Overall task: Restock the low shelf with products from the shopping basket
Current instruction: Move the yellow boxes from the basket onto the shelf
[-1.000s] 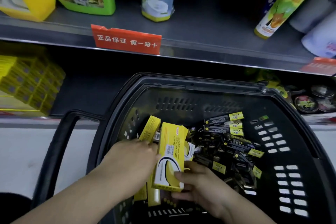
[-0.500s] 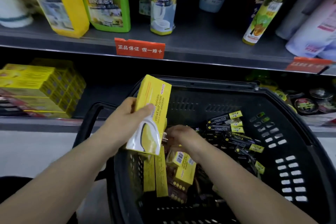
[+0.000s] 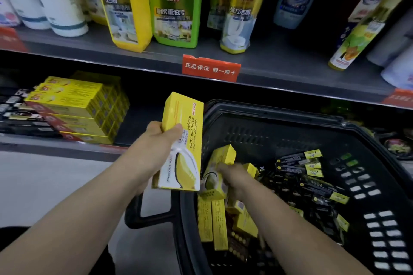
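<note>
Yellow box [image 3: 185, 123] in left hand [image 3: 156, 147], second box [image 3: 225, 154] in right hand [image 3: 237, 181]

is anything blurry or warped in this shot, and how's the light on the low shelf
Head view: wide-angle bows the upper shelf edge; the left border smears; the right hand in the basket is motion-blurred; the yellow box in the left hand reads sharp; the low shelf sits in deep shadow.

Right hand [image 3: 234, 178] blurred, seemingly gripping box [image 3: 223, 156], bottles [image 3: 175, 6] cropped
</note>
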